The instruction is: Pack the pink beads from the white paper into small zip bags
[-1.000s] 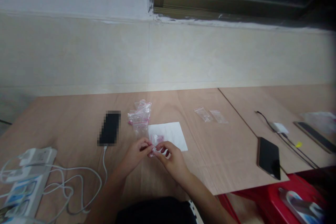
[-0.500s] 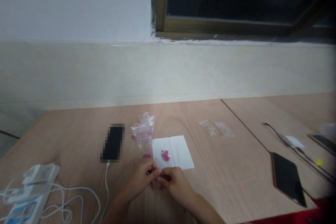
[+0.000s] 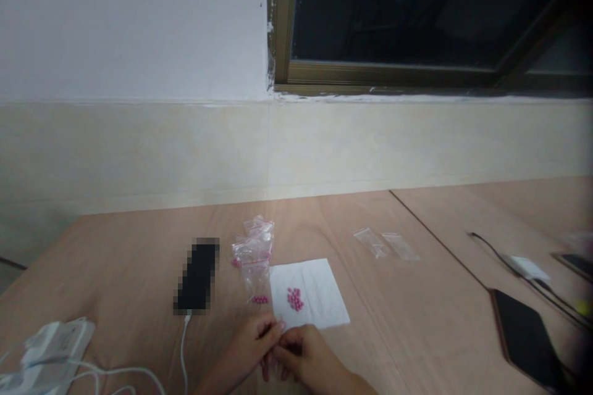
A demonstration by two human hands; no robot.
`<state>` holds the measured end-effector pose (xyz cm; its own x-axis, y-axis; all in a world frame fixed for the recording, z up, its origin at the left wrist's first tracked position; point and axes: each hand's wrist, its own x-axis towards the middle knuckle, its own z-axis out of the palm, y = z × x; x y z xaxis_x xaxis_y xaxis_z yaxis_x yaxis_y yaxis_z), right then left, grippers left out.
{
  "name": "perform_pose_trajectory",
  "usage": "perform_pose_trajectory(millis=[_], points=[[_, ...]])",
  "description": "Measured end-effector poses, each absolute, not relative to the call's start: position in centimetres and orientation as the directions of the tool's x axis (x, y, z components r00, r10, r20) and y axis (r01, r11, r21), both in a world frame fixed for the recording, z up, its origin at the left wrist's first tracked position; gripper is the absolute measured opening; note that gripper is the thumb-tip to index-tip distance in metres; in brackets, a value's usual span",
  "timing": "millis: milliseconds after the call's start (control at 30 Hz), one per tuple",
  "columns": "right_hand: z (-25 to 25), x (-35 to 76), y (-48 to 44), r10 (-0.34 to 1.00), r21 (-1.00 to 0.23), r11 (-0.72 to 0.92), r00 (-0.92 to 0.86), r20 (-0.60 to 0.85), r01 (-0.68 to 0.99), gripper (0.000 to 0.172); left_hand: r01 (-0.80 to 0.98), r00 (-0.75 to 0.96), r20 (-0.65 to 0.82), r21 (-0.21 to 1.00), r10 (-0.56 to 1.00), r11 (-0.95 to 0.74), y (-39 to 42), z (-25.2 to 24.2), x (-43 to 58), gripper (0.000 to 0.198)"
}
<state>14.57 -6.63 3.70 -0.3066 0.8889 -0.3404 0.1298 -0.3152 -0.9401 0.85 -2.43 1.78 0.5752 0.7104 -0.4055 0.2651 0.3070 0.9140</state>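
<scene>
My left hand (image 3: 245,345) and right hand (image 3: 308,352) close together, fingers curled, contents cannot tell. Pink beads (image 3: 294,299) on white paper sheet (image 3: 324,296) ahead, right hand nearer. Zip bag (image 3: 256,281), long axis pointing away, ahead of left hand.

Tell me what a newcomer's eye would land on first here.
The small pink beads stand out most, heaped on a white paper sheet on the wooden table. Just left of the sheet lies a clear zip bag holding a few more beads, and the left hand and right hand meet at the sheet's near edge.
</scene>
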Motion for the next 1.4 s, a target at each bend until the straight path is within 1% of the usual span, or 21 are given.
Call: perform_pose_trajectory(millis=[133,233,367,500,600,733,800,967,1033,1100,1167,1233,1267,1333,1400], points=[[2.9,14.6,-6.8,0.882,-0.934,-0.352,-0.312,-0.352,0.057,0.036,0.31,0.6,-0.423,0.905,0.679,0.29,-2.3,1.8,1.0,0.051],[2.6,14.6,-7.0,0.874,-0.922,-0.386,-0.312,-0.372,0.016,0.032,0.38,0.589,-0.478,0.876,0.652,0.299,-2.3,1.8,0.9,0.053],[2.9,14.7,-7.2,0.872,-0.918,-0.397,-0.307,-0.382,0.017,0.028,0.445,0.57,-0.536,0.838,0.623,0.315,-2.6,1.6,0.5,0.053],[3.2,14.6,-7.1,0.882,-0.918,-0.395,-0.294,-0.368,-0.033,0.028,0.432,0.599,-0.501,0.859,0.625,0.274,-3.0,1.6,0.4,0.047],[2.9,14.4,-7.0,0.873,-0.901,-0.432,-0.273,-0.405,-0.043,0.026,0.429,0.606,-0.464,0.875,0.646,0.227,-3.0,2.0,0.5,0.045],[2.5,14.4,-6.7,0.886,-0.891,-0.452,-0.138,-0.442,-0.046,0.015,0.412,0.604,-0.435,0.888,0.668,0.205,-2.7,2.6,0.8,0.045],[2.4,14.5,-6.6,0.892,-0.891,-0.449,-0.092,-0.443,-0.063,0.012,0.404,0.598,-0.424,0.892,0.68,0.202,-2.5,2.8,0.9,0.044],[2.4,14.6,-6.9,0.897,-0.895,-0.438,-0.117,-0.427,-0.086,0.016,0.424,0.608,-0.467,0.875,0.643,0.234,-2.3,2.7,1.0,0.038],[2.5,14.5,-7.2,0.89,-0.892,-0.45,-0.107,-0.444,-0.041,0.015,0.422,0.615,-0.461,0.878,0.639,0.227,-2.5,2.6,0.8,0.036],[2.5,14.5,-7.3,0.893,-0.891,-0.448,-0.021,-0.45,0.077,0.012,0.442,0.602,-0.452,0.875,0.659,0.197,-2.8,2.4,0.4,0.033],[2.6,14.7,-7.3,0.914,-0.881,-0.407,0.119,-0.389,0.242,0.012,0.501,0.559,-0.459,0.851,0.691,0.16,-3.0,2.2,-0.1,0.03],[2.6,14.9,-7.3,0.932,-0.852,-0.356,0.216,-0.292,0.383,0.015,0.554,0.528,-0.449,0.825,0.721,0.109,-3.1,2.2,-0.6,0.028],[2.6,15.0,-7.4,0.937,-0.837,-0.34,0.236,-0.259,0.428,0.016,0.57,0.521,-0.436,0.818,0.734,0.081,-3.1,2.2,-0.8,0.028],[2.7,14.7,-7.5,0.942,-0.82,-0.327,0.233,-0.241,0.471,0.016,0.591,0.512,-0.406,0.806,0.757,0.032,-3.1,2.3,-0.9,0.026],[3.0,14.0,-7.6,0.95,-0.819,-0.309,0.199,-0.241,0.484,0.015,0.592,0.475,-0.377,0.806,0.795,0.028,-3.2,2.5,-0.8,0.016]])
